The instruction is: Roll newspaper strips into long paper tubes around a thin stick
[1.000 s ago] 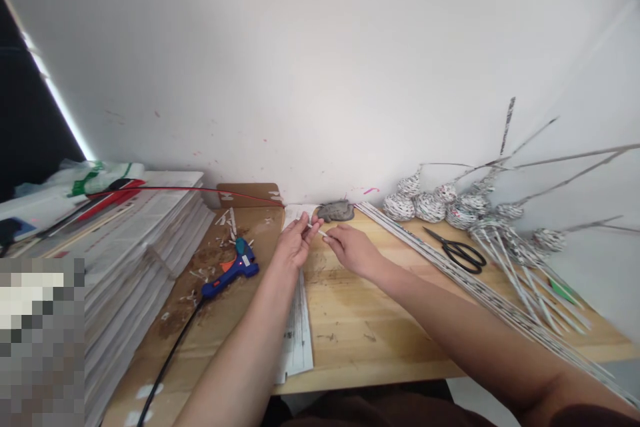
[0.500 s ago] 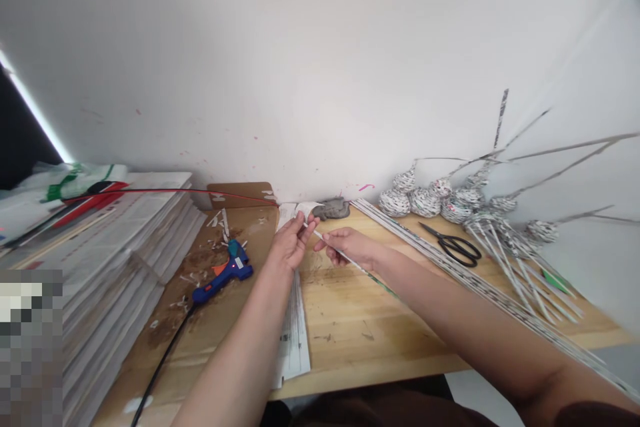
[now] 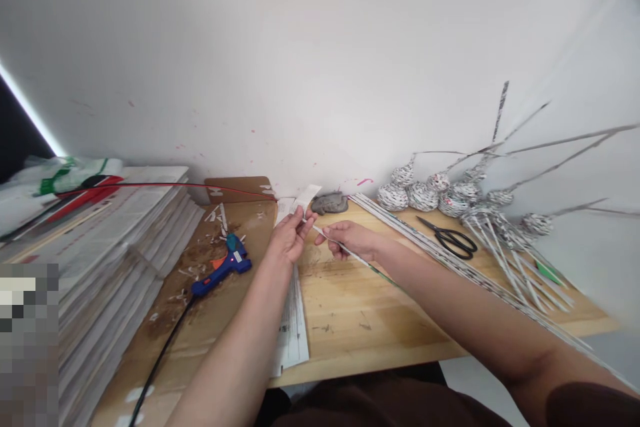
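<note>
A thin rolled paper stick slants between my hands, its lower end running under my right forearm. My left hand pinches its upper end, where a flat paper strip sticks out beyond the fingers. Closed around the stick a little lower is my right hand. Below my left forearm and hand lie flat paper strips in a stack, partly hidden by the arm. A grey lump rests behind the hands near the wall.
On cardboard at the left lies a blue glue gun, beside a tall newspaper stack. To the right are black scissors, long paper sticks and several woven paper balls with protruding sticks.
The flat strip end now stands up higher above my left hand. Both hands keep their hold on the stick, and the view has shifted slightly.
</note>
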Motion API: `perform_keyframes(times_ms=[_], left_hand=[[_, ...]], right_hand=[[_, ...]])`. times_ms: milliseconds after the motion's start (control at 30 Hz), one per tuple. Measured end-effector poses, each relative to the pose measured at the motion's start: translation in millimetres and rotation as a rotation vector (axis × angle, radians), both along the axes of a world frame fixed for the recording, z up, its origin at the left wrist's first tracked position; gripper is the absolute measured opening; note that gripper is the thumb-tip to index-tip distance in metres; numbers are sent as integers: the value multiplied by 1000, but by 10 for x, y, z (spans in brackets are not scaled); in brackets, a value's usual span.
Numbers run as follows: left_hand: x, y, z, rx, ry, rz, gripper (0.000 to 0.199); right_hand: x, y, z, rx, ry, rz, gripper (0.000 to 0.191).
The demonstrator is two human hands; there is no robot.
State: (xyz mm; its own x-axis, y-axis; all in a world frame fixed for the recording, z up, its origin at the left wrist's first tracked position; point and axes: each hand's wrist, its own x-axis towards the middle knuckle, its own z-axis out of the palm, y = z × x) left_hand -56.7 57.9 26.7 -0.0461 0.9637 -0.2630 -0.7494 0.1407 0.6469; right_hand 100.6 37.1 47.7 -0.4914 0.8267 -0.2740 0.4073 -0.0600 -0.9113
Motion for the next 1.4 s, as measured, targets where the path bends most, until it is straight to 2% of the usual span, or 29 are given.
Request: perform_keyframes(times_ms=[133,167,267,300,333,367,500,533,567,633,733,767,800,900,933,967,1100,1133,1167,1267,1300,1333,1400], left_hand=[[-7,2,22,-18,1,28,8],[-10,0,33,-21,-1,24,8],[-20,-3,61,-22,-14,7,8],[-22,-3,65,-25,-17,12,8],[-24,-3,66,-27,-16,22,8],[-24,-2,64,-26,-15,34,8],[-21,1,40,-6,-9,54,7],[-21,2,36,-2,-7,56,7],[-21,3,34,-1,-5,59,7],[-22,5,36,-6,-3,63,9],[-22,8,43,-17,-6,55,12],[-20,8,44,-17,-6,53,11],[-17,7,44,-17,-5,51,11],[-9,-3,44,-22,0,44,8],[-8,-7,47,-27,0,43,8],[-9,-10,52,-33,0,44,9],[-24,-6,68,-44,-2,66,11],[-28,1,66,-41,1,77,10],[-31,8,61,-39,8,88,10],[-31,26,34,-37,26,103,11],[-28,29,25,-38,29,96,12],[-24,29,17,-39,29,84,12],[-15,24,9,-43,30,58,11]], right_hand=[[56,-54,-6,206,-30,-36,36],[62,-74,-19,189,-10,-24,38],[69,-126,-58,-69,110,54,48],[69,-140,-66,-105,120,68,51],[68,-155,-68,-65,93,63,52],[65,-170,-66,46,22,42,51],[30,-217,-46,669,-414,-69,40],[16,-219,-47,741,-464,-79,38],[4,-215,-52,749,-464,-78,36],[-13,-194,-71,594,-333,-51,39],[-17,-147,-95,211,-80,27,47],[-19,-133,-98,169,-54,33,49],[-25,-120,-100,210,-64,22,48],[-86,-79,-110,562,-177,-64,41],[-115,-63,-118,614,-186,-80,40],[-143,-47,-128,580,-159,-81,41],[-145,-37,-156,83,64,-7,53],[-110,-60,-155,63,61,0,53],[-64,-92,-152,120,13,-3,52],[82,-204,-149,495,-210,-46,43],[119,-231,-155,515,-227,-47,42],[147,-249,-166,463,-202,-42,43],[182,-262,-195,211,-57,-34,47]])
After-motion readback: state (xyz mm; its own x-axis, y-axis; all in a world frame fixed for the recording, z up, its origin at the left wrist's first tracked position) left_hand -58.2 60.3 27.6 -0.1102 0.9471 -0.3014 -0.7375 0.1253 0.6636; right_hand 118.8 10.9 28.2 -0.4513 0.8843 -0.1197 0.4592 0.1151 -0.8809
